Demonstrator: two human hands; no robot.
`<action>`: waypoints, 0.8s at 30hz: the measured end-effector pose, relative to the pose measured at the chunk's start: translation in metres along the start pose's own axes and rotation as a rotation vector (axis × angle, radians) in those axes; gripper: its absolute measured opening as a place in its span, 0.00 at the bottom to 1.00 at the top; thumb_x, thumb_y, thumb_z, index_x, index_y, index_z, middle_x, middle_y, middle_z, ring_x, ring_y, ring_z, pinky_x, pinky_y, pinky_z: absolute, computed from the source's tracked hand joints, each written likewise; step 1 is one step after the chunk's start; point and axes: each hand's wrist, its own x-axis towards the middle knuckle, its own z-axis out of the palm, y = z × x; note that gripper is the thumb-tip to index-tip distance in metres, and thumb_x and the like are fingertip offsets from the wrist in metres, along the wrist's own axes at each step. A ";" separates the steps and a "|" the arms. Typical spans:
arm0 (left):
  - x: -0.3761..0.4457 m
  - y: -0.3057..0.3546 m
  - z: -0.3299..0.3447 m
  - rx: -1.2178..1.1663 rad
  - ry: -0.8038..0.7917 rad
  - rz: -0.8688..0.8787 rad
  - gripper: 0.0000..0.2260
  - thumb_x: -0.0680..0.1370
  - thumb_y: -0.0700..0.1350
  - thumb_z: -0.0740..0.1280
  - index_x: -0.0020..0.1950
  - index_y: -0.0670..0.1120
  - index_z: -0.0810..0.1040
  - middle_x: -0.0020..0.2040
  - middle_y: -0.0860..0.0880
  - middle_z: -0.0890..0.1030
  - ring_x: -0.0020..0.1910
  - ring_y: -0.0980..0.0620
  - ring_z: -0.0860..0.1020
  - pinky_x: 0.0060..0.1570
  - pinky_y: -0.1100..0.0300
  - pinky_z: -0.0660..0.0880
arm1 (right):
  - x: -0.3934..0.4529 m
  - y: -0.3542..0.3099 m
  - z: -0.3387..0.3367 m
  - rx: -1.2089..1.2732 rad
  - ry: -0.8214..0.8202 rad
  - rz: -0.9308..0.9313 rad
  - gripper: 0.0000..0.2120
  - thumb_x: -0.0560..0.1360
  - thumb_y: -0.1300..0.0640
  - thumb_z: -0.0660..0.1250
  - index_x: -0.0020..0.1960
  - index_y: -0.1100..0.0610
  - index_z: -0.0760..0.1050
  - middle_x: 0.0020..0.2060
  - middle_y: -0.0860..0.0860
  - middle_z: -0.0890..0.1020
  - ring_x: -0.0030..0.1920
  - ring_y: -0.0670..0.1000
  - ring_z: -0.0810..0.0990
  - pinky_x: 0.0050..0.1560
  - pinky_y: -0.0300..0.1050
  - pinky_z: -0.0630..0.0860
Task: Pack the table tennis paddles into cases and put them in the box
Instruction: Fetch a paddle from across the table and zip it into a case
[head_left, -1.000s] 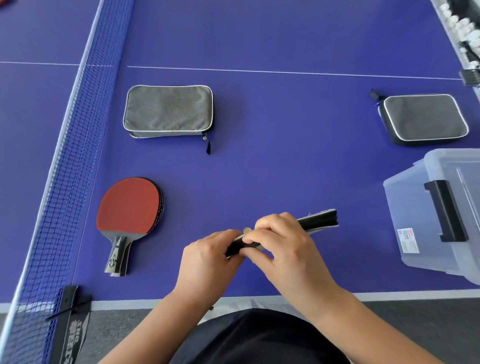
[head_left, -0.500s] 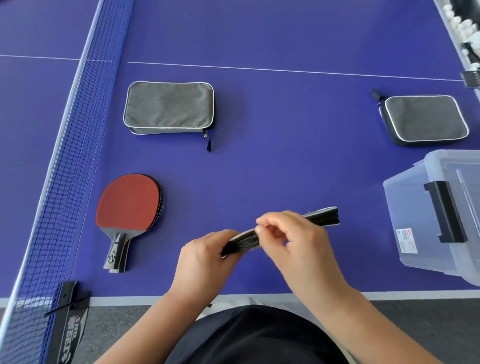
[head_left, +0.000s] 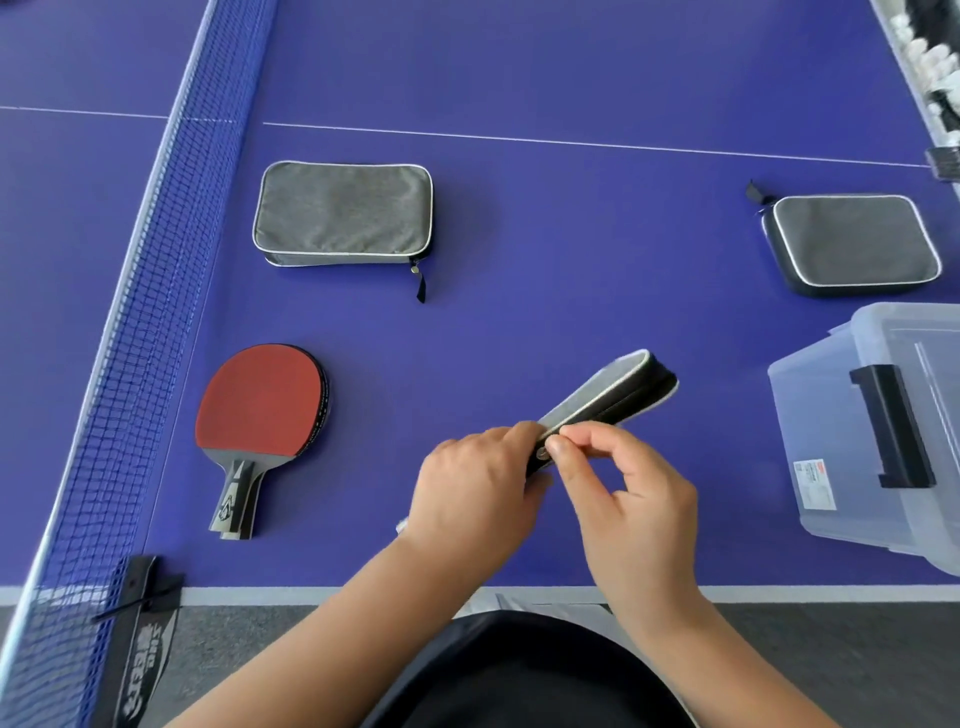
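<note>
The held case (head_left: 608, 397) is gripped at its near end by the left hand (head_left: 475, 480), fingers wrapped around it, and it is raised edge-on above the table's near edge, its far end tilted up toward the right. The zipper pull (head_left: 542, 453) at that near end is pinched between thumb and forefinger of the right hand (head_left: 631, 491), the remaining fingers curled loosely. Along the visible edge the zipper line is seen running dark between white piping.

Out to the left, by the net (head_left: 156, 291), a red-faced paddle (head_left: 262, 402) is laid flat on the blue table (head_left: 545, 270), handle pointed at the near edge, with a second paddle stacked beneath it. Further from the near edge, a grey case (head_left: 343, 213) is lying flat, its zipper tab trailing off the near right corner. Toward the right edge, a darker case (head_left: 852, 241) is resting flat, and just nearer, a clear plastic box (head_left: 831, 441) with a black latch (head_left: 891, 426) is stood at the right edge.
</note>
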 end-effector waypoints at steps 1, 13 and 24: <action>0.002 0.000 0.003 -0.042 0.019 -0.041 0.09 0.74 0.55 0.71 0.43 0.52 0.76 0.30 0.55 0.76 0.25 0.51 0.72 0.24 0.59 0.68 | 0.002 -0.001 -0.003 -0.001 0.016 -0.004 0.02 0.74 0.56 0.72 0.47 0.51 0.82 0.41 0.39 0.83 0.46 0.40 0.81 0.47 0.27 0.72; -0.013 -0.010 0.000 -0.160 -0.035 -0.121 0.10 0.74 0.57 0.69 0.52 0.56 0.76 0.35 0.57 0.78 0.30 0.54 0.74 0.29 0.58 0.73 | 0.022 0.006 -0.021 0.110 -0.012 0.116 0.04 0.76 0.57 0.71 0.45 0.48 0.79 0.38 0.40 0.84 0.43 0.38 0.81 0.44 0.26 0.71; -0.036 -0.023 -0.003 -0.397 0.255 -0.026 0.10 0.70 0.34 0.71 0.46 0.46 0.78 0.36 0.54 0.78 0.34 0.56 0.73 0.35 0.70 0.68 | 0.055 0.043 -0.021 0.093 -0.022 0.252 0.01 0.76 0.57 0.71 0.47 0.52 0.80 0.41 0.41 0.83 0.40 0.35 0.80 0.42 0.25 0.72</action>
